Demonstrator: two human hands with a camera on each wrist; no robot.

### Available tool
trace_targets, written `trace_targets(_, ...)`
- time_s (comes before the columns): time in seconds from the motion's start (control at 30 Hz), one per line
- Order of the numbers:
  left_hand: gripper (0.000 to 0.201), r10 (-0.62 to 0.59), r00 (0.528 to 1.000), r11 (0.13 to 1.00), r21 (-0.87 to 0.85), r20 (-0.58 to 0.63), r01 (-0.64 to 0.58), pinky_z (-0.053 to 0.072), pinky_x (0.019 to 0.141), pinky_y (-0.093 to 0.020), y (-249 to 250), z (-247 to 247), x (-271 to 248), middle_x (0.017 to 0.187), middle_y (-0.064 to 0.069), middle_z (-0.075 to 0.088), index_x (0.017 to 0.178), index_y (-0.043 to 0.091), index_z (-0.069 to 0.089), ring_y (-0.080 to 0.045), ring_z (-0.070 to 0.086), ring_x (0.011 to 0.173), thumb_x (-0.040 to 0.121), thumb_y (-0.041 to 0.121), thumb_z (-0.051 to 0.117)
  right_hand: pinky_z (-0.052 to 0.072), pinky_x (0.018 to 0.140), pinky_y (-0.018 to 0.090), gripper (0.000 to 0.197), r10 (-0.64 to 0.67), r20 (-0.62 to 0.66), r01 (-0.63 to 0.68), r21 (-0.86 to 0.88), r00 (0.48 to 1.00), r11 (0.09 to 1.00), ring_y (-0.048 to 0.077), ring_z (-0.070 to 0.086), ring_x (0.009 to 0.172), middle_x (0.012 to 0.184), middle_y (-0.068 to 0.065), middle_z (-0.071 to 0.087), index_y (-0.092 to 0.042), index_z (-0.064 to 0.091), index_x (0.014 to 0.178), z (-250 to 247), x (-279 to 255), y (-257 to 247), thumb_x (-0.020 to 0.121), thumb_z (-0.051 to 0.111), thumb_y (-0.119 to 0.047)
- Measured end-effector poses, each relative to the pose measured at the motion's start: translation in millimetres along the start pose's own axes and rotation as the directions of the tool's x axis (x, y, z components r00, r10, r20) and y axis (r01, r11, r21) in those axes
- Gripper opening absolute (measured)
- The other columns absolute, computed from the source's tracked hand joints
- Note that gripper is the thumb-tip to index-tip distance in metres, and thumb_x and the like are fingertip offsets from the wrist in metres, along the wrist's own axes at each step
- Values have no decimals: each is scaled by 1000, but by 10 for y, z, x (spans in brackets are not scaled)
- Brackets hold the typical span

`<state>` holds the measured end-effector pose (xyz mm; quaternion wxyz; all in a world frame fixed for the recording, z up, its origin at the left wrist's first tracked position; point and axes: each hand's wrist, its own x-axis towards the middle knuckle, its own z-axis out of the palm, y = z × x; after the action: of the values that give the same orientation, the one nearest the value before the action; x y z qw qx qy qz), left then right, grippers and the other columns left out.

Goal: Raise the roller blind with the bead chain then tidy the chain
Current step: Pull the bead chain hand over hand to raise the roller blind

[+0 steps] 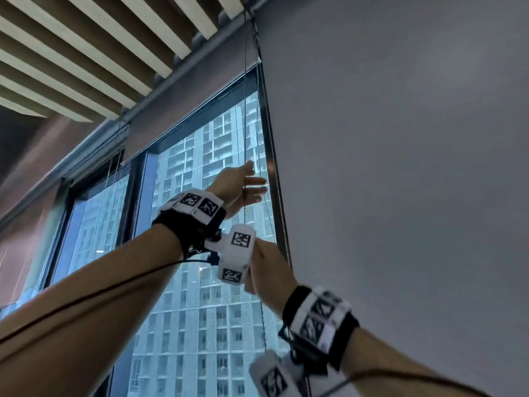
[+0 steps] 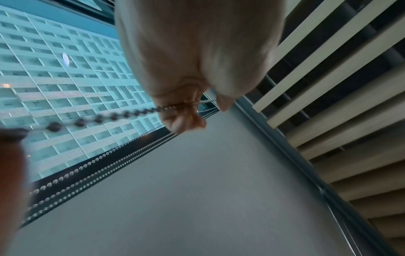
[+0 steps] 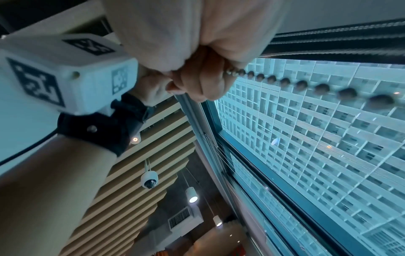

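The left hand (image 1: pixel 237 187) is raised highest, fingers spread loosely towards the glass, with the bead chain (image 1: pixel 245 116) running taut across its palm; the left wrist view shows the beads caught between thumb and curled fingers (image 2: pixel 179 119) — a light pinch. Below it, the right hand (image 1: pixel 269 270) is closed in a fist round the same chain, as the right wrist view confirms. The roller blind (image 1: pixel 194 104) sits well above both hands, its bottom edge high on the window (image 1: pixel 200 310), glass bare beneath. Just right of the hands hang further chain strands against the dark frame edge, beside a lowered grey blind (image 1: pixel 400 196).
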<state>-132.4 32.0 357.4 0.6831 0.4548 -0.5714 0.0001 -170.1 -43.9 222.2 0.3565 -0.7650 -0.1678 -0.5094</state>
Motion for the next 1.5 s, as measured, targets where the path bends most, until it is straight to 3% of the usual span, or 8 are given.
trace_targets(0.13, 20, 158, 971, 982, 128, -181, -136, 26, 32, -17, -56, 82, 66, 58, 0, 33, 98, 7, 51, -3, 32, 29, 99, 8, 31, 32, 41, 20, 37, 107, 151, -139, 219, 983, 966, 10, 34, 42, 58, 5, 41, 10, 52, 86, -66, -102, 66, 102, 24, -9)
trace_targets(0.3, 27, 240, 959, 965, 142, -154, -219, 22, 33, -12, -101, 225, 58, 57, 0, 28, 78, 14, 48, -4, 27, 29, 97, 8, 29, 46, 94, 46, 28, 226, 238, -317, 476, 944, 821, 27, 58, 83, 88, 13, 62, -1, 59, 98, -421, 420, -53, 92, 36, -16)
trace_targets(0.57, 15, 139, 990, 984, 109, 9, -139, 12, 41, -19, -762, 158, -603, 58, 2, 22, 92, 9, 46, -5, 19, 38, 99, 12, 32, 52, 85, 39, 32, 197, 199, -268, 451, 960, 851, 31, 65, 88, 94, 18, 66, 1, 55, 104, -769, 1045, -454, 102, 40, -26)
trace_targets(0.77, 31, 43, 985, 993, 98, 168, -60, 29, 43, -21, -1015, 107, -743, 69, -15, 42, 96, 5, 62, -13, 35, 47, 100, 11, 32, 26, 36, 19, 26, 215, 23, -202, 451, 976, 869, 6, 29, 35, 45, -7, 34, -4, 59, 88, -544, 1095, -307, 101, 37, -9)
trace_targets(0.9, 34, -49, 984, 997, 61, 170, 39, 52, 62, -28, -817, 29, -579, 73, -6, 66, 87, 8, 60, -18, 61, 67, 97, 8, 28, 22, 37, 21, 31, 131, -14, -111, 437, 991, 893, 6, 26, 34, 48, -5, 32, -7, 57, 87, -504, 1082, -322, 103, 31, -11)
trace_targets(1.2, 37, -78, 978, 990, -101, 192, 99, 45, 96, -48, -574, -83, -390, 104, -21, 65, 109, 6, 56, -35, 61, 101, 99, 30, 30, 23, 41, 23, 30, 85, -46, -66, 318, 995, 946, 9, 27, 39, 49, -4, 32, -6, 54, 89, -592, 1019, -321, 104, 29, -13)
trace_targets(1.33, 27, -105, 948, 993, -17, 301, 115, 54, 69, -31, -675, -52, -475, 68, -4, 59, 120, 4, 50, -18, 61, 64, 97, 15, 41, 46, 61, 28, 21, 102, 49, -111, 256, 994, 960, 18, 53, 61, 68, 7, 50, -4, 60, 100, -714, 916, -214, 101, 40, -9)
trace_targets(1.5, 34, -80, 990, 992, 105, 115, 68, 26, 42, -21, -1055, -171, -497, 58, 0, 21, 121, -3, 49, -9, 22, 43, 102, 15, 26, 41, 84, 33, 22, 299, -164, -300, 23, 940, 954, 19, 51, 90, 91, 3, 53, -10, 56, 109, -783, 733, 389, 95, 54, -27)
